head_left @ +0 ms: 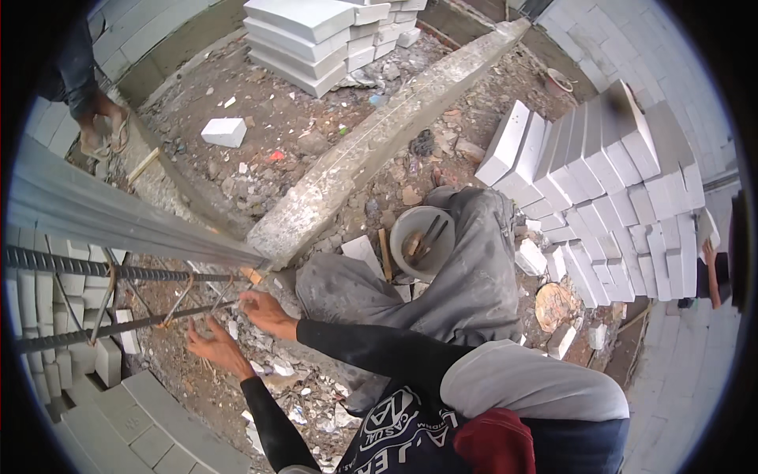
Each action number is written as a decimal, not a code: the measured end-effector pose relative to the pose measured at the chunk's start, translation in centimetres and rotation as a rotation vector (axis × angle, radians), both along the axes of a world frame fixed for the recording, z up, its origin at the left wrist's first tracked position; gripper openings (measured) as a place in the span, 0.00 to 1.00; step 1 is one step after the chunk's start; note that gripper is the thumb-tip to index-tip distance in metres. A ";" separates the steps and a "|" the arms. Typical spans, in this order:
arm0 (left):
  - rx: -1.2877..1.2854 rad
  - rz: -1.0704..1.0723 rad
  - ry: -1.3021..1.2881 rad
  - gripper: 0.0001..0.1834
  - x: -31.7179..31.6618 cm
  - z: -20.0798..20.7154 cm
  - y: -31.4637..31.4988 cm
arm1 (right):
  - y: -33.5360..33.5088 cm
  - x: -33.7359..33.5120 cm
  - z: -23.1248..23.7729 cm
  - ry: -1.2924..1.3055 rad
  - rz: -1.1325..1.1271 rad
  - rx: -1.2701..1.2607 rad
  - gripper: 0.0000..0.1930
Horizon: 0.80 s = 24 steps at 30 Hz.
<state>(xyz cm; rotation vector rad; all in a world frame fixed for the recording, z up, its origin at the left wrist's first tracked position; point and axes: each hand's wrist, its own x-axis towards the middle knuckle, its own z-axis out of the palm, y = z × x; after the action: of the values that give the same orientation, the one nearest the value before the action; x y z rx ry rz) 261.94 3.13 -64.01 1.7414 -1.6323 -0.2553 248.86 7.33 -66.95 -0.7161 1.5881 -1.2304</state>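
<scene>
My left hand (217,348) is just below the lower ribbed steel bar (126,325), palm up, its thumb and fingers apart. Beside it, my right hand (268,314) reaches in at the bars' near end, fingers loosely bent and somewhat apart. No object shows in either hand; a thin wire would be too small to make out. The upper ribbed bar (142,275) runs roughly alongside the lower one. Thin bent steel stirrups (180,299) join the two bars, with rusty ties at the crossings. A long grey board or panel (126,213) stands just beyond the bars.
A bucket (426,229) with tools in it stands by my bent leg. White blocks are stacked at the right (600,182) and far side (304,39). A concrete beam (355,166) crosses the rubble. Another person's feet (104,130) are at the far left; another person's arm (714,276) shows far right.
</scene>
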 end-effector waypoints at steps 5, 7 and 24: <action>0.598 -0.108 0.806 0.20 2.2 -6.2 3.3 | 5.1 0.2 3.3 0.187 0.216 -0.105 0.14; 0.621 -0.151 1.086 0.21 -0.3 -6.0 3.6 | 5.8 -0.8 3.7 0.220 0.058 -0.395 0.14; 0.777 0.161 1.823 0.17 -1.5 -3.5 0.4 | 13.3 -7.6 11.9 0.062 0.537 -0.428 0.13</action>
<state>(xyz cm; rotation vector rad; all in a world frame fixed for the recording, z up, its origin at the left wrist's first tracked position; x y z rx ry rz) 260.45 3.50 -67.54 1.1136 0.0272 -1.8547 241.27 20.62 -55.01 -1.3629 1.0726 -1.1481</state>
